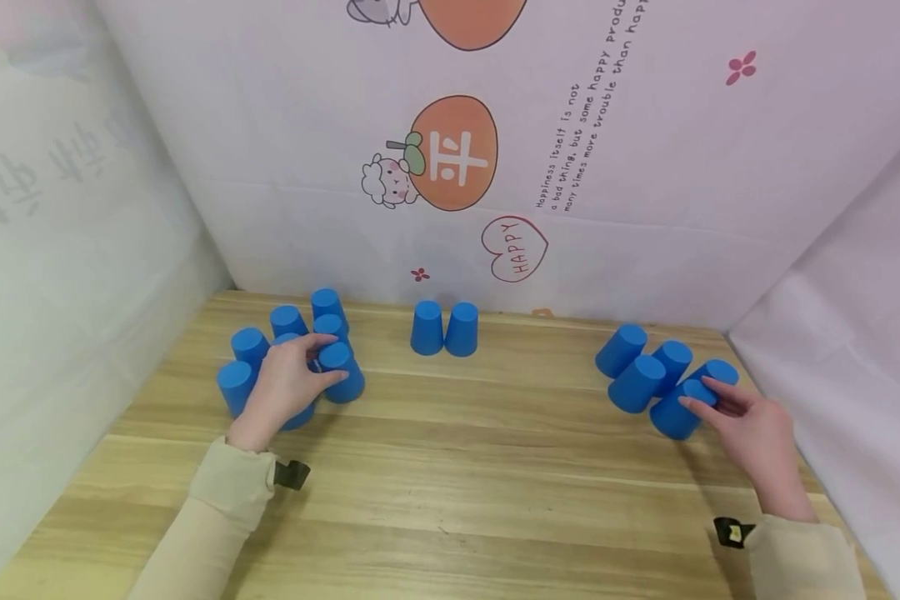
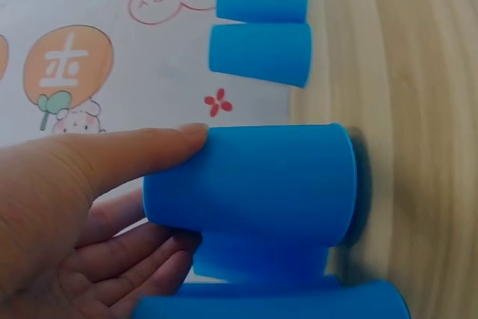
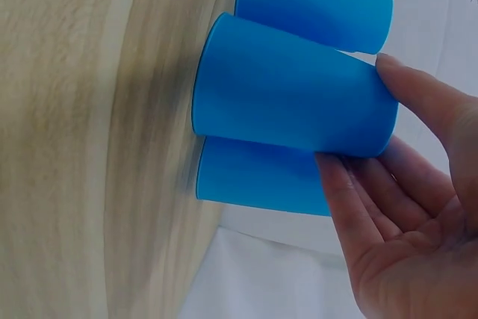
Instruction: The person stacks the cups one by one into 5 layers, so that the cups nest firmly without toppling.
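Observation:
My left hand (image 1: 287,382) pinches a blue cup (image 1: 345,379) near its upper end, at the right front of a cluster of upside-down blue cups. The left wrist view shows the thumb on one side of this cup (image 2: 261,184) and the fingers on the other, its rim close to the wood. On the right, my right hand (image 1: 763,437) grips another upside-down blue cup (image 1: 675,415) by its narrow top between thumb and fingers. In the right wrist view the held cup (image 3: 291,87) stands right beside its neighbours. My left hand hides part of the left cluster.
Two upside-down blue cups (image 1: 427,329) stand side by side at the back middle. More blue cups (image 1: 236,387) stand around my left hand, and several (image 1: 636,385) by my right. The wooden table (image 1: 450,500) meets a printed cloth (image 1: 307,208) behind and white cloth at both sides.

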The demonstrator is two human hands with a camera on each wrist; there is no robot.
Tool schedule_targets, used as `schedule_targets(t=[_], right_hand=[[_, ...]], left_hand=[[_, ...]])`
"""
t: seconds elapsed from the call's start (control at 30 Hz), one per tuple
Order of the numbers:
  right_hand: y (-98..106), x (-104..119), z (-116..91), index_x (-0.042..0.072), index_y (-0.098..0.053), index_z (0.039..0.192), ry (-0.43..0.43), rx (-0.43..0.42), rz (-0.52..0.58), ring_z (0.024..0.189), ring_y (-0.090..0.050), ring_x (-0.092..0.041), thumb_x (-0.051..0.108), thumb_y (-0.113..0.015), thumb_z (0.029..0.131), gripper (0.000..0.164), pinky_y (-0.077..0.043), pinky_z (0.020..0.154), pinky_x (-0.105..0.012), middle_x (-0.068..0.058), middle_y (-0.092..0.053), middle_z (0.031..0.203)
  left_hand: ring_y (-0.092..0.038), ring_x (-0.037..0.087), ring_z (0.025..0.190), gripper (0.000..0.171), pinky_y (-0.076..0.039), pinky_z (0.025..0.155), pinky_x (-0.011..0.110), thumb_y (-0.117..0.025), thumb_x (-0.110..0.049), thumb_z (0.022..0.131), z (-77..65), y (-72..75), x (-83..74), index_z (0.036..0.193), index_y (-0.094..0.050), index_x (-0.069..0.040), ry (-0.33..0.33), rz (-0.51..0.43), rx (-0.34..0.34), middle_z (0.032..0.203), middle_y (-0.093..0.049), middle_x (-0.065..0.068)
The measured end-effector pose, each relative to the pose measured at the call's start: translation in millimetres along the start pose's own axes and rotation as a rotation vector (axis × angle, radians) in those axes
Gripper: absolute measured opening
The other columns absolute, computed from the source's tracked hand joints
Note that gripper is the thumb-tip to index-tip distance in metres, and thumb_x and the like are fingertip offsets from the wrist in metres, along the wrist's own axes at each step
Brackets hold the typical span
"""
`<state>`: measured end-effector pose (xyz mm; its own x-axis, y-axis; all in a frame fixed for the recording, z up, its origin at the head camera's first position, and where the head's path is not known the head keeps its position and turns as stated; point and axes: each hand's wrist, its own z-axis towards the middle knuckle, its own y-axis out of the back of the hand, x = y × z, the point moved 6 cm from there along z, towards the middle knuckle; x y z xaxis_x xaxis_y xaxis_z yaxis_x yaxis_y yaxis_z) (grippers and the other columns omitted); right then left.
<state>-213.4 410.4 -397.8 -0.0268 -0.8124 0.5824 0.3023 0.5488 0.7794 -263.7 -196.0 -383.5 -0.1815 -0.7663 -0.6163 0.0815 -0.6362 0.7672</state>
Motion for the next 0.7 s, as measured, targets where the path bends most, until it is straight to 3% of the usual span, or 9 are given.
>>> schedule_targets(t=[0.33, 0.7], right_hand=[[1, 2, 0, -0.007, -0.060, 0.136, -0.028, 0.029, 0.023, 0.113, -0.060, -0.050, 0.044, -0.074, 0.093, 0.068, -0.043, 0.061, -0.002, -0.035, -0.060, 0.127], [2, 0, 1, -0.005, -0.061, 0.136, -0.054, 0.055, 0.026, 0.115, -0.059, -0.051, 0.047, -0.074, 0.093, 0.070, -0.043, 0.060, -0.004, -0.036, -0.059, 0.129]], left_hand=[[-0.064, 0.034, 0.114, 0.055, -0.052, 0.095, 0.052, -0.086, -0.025, 0.085, 4.4, -12.6, -34.3, 0.132, -0.066, -0.004, -0.125, -0.075, -0.064, 0.126, -0.068, 0.015], [-0.064, 0.027, 0.114, 0.054, -0.053, 0.097, 0.047, -0.087, -0.029, 0.084, 11.9, -59.8, -68.5, 0.129, -0.068, -0.006, -0.199, -0.139, -0.004, 0.125, -0.069, 0.008]])
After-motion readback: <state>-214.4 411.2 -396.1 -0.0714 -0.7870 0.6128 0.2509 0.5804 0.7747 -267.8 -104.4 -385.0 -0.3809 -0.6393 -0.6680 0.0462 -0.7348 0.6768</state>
